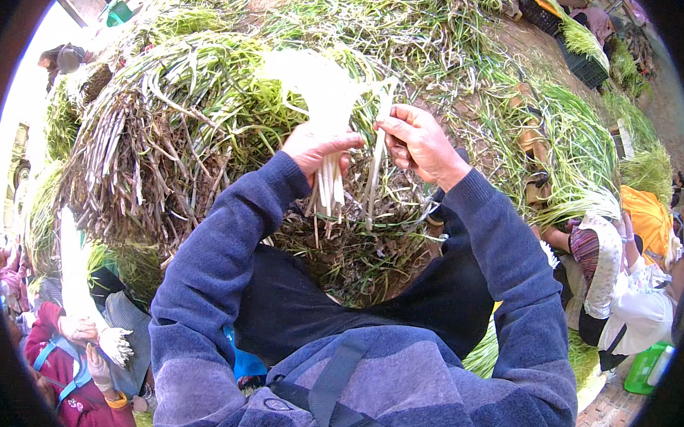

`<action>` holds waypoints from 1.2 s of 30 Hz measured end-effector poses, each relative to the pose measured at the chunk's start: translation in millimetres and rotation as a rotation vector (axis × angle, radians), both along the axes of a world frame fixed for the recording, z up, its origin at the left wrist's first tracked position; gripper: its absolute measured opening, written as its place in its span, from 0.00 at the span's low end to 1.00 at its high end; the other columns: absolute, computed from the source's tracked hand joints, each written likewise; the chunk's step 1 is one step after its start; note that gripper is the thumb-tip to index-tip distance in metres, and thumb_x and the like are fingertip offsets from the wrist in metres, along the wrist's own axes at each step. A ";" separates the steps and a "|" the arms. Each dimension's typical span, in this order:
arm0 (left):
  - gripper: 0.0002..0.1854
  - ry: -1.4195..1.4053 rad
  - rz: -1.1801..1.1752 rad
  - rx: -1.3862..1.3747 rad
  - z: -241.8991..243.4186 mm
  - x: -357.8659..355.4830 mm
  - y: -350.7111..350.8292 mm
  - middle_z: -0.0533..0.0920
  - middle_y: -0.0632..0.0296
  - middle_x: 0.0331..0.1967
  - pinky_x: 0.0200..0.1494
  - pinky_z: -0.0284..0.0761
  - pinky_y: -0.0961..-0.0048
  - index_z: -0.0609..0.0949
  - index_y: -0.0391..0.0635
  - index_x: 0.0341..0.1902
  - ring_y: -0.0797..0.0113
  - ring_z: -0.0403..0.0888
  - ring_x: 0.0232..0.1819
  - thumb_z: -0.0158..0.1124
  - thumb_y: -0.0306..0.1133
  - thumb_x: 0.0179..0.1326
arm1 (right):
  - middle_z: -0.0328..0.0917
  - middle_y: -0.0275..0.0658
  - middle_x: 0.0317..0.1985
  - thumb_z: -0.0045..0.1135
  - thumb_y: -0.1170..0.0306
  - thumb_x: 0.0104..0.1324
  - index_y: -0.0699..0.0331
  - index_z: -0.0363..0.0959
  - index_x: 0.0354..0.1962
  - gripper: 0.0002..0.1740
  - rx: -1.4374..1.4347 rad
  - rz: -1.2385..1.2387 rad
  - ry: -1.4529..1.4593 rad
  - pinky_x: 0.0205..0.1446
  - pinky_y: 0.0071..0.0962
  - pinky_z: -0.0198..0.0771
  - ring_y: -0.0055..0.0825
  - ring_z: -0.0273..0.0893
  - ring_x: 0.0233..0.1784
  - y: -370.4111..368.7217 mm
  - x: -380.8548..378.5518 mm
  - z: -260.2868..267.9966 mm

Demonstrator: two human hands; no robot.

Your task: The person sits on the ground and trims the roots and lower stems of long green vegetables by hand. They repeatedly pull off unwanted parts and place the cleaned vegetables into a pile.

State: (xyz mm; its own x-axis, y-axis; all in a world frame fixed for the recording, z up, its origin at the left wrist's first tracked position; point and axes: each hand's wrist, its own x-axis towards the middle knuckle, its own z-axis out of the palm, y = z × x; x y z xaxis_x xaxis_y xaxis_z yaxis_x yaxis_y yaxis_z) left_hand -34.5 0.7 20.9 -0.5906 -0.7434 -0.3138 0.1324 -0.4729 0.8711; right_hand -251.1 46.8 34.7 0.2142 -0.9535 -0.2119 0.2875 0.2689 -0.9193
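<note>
My left hand (316,146) is closed round a bunch of long green stalks with pale stems (329,184); their upper part is washed out by bright light. Just to its right, my right hand (417,139) pinches a single pale stalk (373,175) between thumb and fingers, and the stalk hangs down apart from the bunch. Left of my hands lies a big heap of uncleaned stalks (127,147), with brown, dry outer leaves at its lower end and green leaves on top. Loose leaf litter (363,260) covers the ground between my legs.
Cut green leaves (441,34) are strewn ahead. At the lower left a co-worker in a red top (78,362) holds a white-stemmed bunch; another in white (636,301) sits at right. A dark crate (583,66) stands at upper right, a green container (647,370) at lower right.
</note>
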 end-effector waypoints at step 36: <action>0.11 0.157 0.105 0.110 -13.4 38.0 -28.0 0.84 0.55 0.35 0.24 0.77 0.72 0.77 0.42 0.43 0.75 0.76 0.21 0.64 0.35 0.63 | 0.80 0.52 0.30 0.51 0.60 0.68 0.64 0.75 0.36 0.14 -0.612 0.770 1.269 0.41 0.46 0.75 0.51 0.81 0.35 40.6 27.7 -46.3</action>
State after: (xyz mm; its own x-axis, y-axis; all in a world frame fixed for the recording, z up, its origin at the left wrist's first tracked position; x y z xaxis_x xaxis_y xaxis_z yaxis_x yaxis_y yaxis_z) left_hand 3.5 -27.3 7.4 -0.5597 -0.7698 -0.3069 0.3163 -0.5407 0.7795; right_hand -223.3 87.4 -11.6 0.6515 -0.7114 -0.2636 -0.7318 -0.4976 -0.4656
